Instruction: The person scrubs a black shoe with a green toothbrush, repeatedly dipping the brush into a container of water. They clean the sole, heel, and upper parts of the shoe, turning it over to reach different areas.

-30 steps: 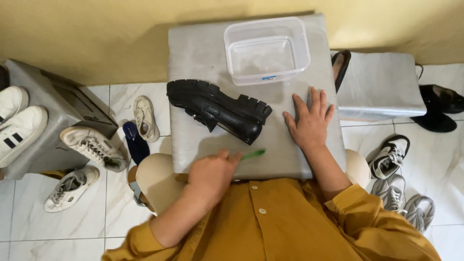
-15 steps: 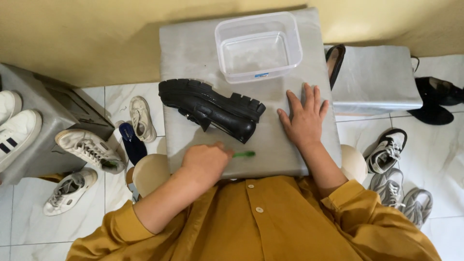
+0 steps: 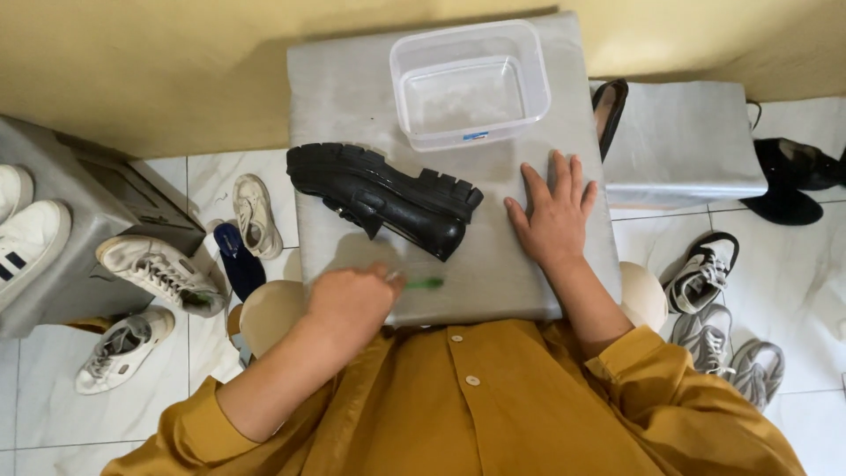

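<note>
My left hand (image 3: 352, 300), curled shut around a small green-handled brush (image 3: 423, 283), rests at the near edge of the grey padded surface (image 3: 352, 88); my right hand (image 3: 555, 216) lies flat and open, holding nothing. The black chunky-soled shoe (image 3: 383, 194) lies on its side just beyond my left knuckles, long axis running left to right, toe near my right hand. Beyond it stands a clear plastic tub (image 3: 471, 84); nothing lies between brush and shoe.
</note>
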